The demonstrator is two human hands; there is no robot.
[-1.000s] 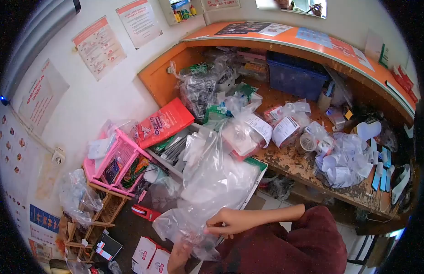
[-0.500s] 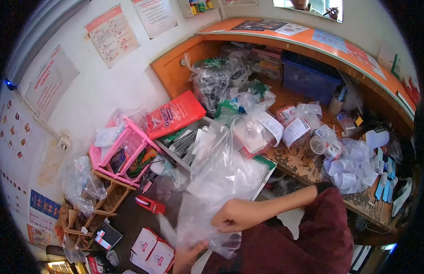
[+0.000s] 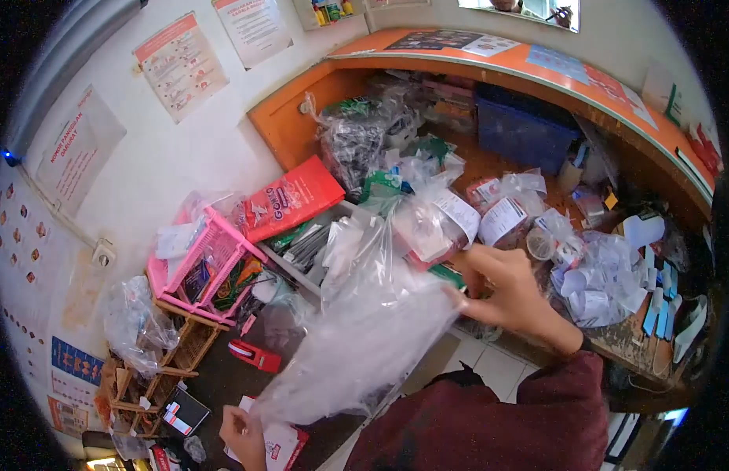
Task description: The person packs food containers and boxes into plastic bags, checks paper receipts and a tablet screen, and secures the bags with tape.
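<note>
A large clear plastic bag (image 3: pixel 357 353) is stretched out between my two hands, its surface blurred by movement. My right hand (image 3: pixel 513 294), closed with thumb and fingers pinched, grips the bag's right edge just below a wrapped package with a white label (image 3: pixel 455 216). Low on the left, my left hand (image 3: pixel 245 438) has curled fingers at the bag's other end, over a red-and-white printed box (image 3: pixel 282 446) that it partly covers. A red stapler-like object (image 3: pixel 255 355) lies to the left of the bag.
A pink basket (image 3: pixel 200 271) tilts on a wooden rack (image 3: pixel 188 357) at left. Behind stand a red printed packet (image 3: pixel 292 198) and a grey tray (image 3: pixel 302 275) of wrapped utensils. The worn wooden shelf holds a blue bin (image 3: pixel 525 133) and crumpled labelled bags (image 3: pixel 600 279).
My right hand has moved up and right, and my left hand to the left, spreading the plastic bag wide. Earlier both hands were close together at the bag's lower end.
</note>
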